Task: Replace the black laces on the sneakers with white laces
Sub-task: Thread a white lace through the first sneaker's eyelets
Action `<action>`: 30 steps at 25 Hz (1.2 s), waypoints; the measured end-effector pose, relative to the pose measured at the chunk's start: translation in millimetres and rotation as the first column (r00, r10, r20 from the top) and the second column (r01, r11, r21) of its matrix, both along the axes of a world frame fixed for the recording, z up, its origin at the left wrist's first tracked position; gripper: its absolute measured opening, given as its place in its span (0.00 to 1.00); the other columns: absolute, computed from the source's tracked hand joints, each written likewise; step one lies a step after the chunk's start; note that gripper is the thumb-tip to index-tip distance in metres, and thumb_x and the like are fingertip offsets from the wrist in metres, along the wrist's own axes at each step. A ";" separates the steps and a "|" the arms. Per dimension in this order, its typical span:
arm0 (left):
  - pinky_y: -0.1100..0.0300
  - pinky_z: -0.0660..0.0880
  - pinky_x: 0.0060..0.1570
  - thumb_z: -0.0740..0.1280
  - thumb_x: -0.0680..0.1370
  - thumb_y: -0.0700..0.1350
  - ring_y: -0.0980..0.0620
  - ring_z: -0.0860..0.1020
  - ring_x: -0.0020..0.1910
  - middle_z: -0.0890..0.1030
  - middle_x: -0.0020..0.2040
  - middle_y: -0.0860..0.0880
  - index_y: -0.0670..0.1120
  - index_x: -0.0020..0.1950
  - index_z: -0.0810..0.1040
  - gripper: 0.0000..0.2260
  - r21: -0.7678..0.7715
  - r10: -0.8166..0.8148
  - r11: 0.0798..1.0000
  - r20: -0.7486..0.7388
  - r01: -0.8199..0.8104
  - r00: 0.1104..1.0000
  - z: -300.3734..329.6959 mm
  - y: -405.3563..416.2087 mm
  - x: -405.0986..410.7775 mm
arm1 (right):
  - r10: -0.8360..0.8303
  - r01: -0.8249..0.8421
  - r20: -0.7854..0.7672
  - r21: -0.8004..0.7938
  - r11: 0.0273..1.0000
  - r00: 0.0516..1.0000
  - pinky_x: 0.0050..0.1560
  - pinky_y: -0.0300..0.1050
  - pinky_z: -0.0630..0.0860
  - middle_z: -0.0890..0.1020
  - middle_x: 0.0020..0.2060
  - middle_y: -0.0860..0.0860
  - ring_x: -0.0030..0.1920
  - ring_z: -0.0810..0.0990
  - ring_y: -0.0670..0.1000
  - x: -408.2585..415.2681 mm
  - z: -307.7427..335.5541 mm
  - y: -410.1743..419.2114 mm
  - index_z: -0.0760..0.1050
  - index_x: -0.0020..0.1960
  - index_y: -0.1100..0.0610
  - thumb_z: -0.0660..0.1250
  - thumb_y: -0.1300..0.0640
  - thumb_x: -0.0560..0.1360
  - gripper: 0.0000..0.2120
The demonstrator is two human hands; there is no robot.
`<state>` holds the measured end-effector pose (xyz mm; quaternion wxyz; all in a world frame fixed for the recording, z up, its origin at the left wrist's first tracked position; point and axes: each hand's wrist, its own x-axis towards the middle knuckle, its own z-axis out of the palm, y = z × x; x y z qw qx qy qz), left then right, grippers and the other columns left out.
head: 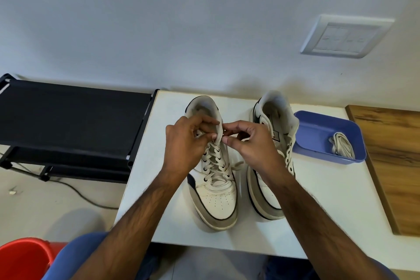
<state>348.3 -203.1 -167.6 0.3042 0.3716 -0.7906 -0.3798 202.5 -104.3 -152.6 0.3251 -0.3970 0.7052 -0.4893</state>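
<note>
Two white sneakers with dark trim stand side by side on the white table (318,200), toes toward me. The left sneaker (218,198) carries a white lace (214,161) crossed through its eyelets. My left hand (186,143) and my right hand (247,143) meet over its top eyelets, each pinching the white lace near the tongue. A loose lace end (237,165) trails off between the shoes. The right sneaker (272,120) stands partly behind my right wrist, and its eyelets look unlaced. No black lace is visible.
A blue plastic tray (318,134) at the right holds another bundled white lace (342,146). A wooden board (395,154) lies along the table's right side. A black rack (72,118) stands left of the table, and a red bucket (22,259) sits at the bottom left.
</note>
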 end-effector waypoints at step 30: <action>0.51 0.63 0.60 0.79 0.70 0.54 0.59 0.68 0.57 0.77 0.52 0.70 0.66 0.60 0.75 0.23 -0.046 -0.128 0.989 0.182 0.138 0.975 0.7 -4.9 11.6 | -0.232 0.461 0.711 -0.145 0.875 0.664 0.39 0.43 0.73 0.71 0.28 0.47 0.31 0.72 0.47 -20.8 29.4 -3.3 0.69 0.44 0.56 0.57 0.64 0.83 0.10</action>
